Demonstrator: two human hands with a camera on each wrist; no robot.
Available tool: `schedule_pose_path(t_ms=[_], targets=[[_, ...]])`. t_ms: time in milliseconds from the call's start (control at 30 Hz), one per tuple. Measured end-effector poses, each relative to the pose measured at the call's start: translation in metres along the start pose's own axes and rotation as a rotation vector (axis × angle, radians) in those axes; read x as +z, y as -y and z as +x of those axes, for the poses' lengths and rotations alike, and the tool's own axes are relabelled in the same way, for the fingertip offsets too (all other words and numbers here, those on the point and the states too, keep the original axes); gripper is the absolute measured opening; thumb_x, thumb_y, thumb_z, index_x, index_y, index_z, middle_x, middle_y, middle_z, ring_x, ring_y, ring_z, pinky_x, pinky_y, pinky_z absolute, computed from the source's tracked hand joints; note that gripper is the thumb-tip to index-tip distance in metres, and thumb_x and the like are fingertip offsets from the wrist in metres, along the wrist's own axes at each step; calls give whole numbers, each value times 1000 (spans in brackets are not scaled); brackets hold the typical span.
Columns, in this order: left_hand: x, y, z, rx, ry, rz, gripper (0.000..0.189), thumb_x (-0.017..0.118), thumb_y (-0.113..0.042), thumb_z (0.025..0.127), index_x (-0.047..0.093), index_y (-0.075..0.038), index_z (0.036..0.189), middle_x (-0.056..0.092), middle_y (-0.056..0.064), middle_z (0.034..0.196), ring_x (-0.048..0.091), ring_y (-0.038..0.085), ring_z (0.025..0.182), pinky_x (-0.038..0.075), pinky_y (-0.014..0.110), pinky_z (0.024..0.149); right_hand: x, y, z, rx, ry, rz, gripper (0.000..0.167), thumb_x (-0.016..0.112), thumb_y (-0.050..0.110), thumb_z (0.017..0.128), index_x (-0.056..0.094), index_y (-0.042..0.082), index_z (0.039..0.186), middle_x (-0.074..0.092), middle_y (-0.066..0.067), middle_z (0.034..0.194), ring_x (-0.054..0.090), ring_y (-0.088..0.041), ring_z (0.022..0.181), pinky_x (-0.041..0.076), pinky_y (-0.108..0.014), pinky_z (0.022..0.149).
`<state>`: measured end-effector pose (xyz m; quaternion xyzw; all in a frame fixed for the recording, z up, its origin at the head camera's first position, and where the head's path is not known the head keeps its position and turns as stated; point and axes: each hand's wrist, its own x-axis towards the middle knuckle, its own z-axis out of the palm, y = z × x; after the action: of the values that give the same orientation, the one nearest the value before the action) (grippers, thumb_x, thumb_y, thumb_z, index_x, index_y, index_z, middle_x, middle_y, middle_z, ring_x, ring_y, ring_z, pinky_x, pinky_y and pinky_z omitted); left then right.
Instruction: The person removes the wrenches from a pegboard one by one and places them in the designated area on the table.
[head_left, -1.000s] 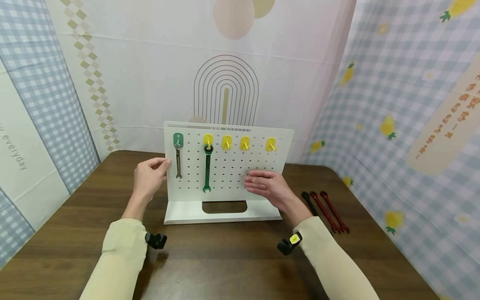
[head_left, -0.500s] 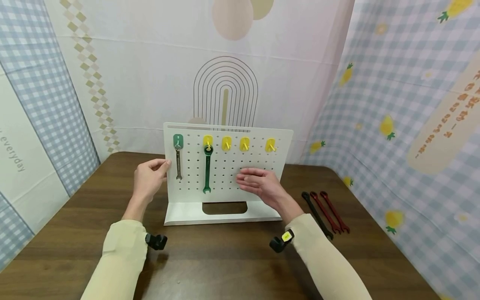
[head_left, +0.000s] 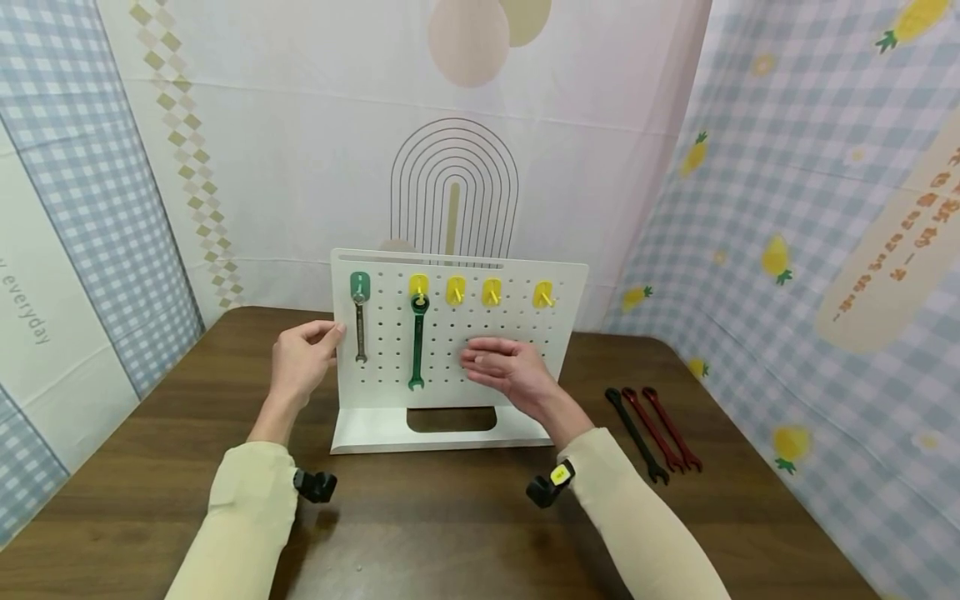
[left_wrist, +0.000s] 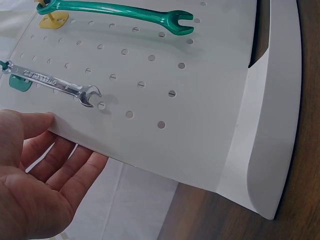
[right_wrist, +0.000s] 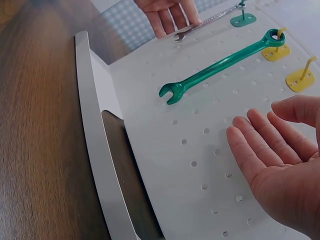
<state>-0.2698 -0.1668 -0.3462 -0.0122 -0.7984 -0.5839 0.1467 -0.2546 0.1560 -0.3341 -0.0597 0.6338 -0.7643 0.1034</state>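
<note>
A white pegboard (head_left: 390, 342) stands upright on its base. My left hand (head_left: 303, 354) holds its left edge, thumb at the front and fingers behind, as the left wrist view shows. Near that hand a small silver combination wrench (left_wrist: 50, 80) hangs from a green hook (head_left: 360, 283). A green combination wrench (right_wrist: 220, 69) hangs from a yellow hook (head_left: 418, 286) to its right. My right hand (head_left: 506, 372) is in front of the board's right half, fingers extended and palm facing left, holding nothing. Whether its fingertips touch the board I cannot tell.
To the right of the board, a black wrench (head_left: 636, 435) and two red wrenches (head_left: 654, 429) lie side by side on the brown wooden table (head_left: 420, 533). More yellow hooks (head_left: 491, 292) without wrenches are fixed along the board's top. Patterned cloths (head_left: 300, 167) surround the table.
My right hand has moved left across the front of the board, bringing more of the black wrench into sight. My left hand keeps its hold on the board's edge.
</note>
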Motion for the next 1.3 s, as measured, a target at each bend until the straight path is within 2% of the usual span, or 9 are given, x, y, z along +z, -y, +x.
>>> schedule_pose_path(t_ms=[200,533,1033,1300], targets=[[0,0,0,-1,1,-2,44,64,-34,107,72,2,129,69,21,123,66,19,95,66,34,88,7,0,2,5,4,-1,41,62,-6,100,61,-7,141,71,-22,133,71,-28,123,59,-39,104],[1,-1,0,7,2,-9,44,63,-33,107,72,3,129,69,22,124,68,20,96,65,37,91,17,-2,6,1,34,-27,43,59,-7,100,61,-4,142,66,-24,141,66,-31,132,57,-40,108],[0,0,0,6,-2,-2,44,63,-35,107,72,3,130,69,22,124,69,21,96,65,38,91,33,-6,16,-40,89,-2,43,56,-11,99,60,-7,142,63,-27,144,62,-35,136,53,-42,113],[0,-1,-1,5,1,-3,45,63,-35,107,71,2,131,69,23,126,70,28,101,64,42,93,40,-8,20,-65,118,-23,46,56,-11,99,58,-6,145,63,-26,145,60,-37,139,50,-45,116]])
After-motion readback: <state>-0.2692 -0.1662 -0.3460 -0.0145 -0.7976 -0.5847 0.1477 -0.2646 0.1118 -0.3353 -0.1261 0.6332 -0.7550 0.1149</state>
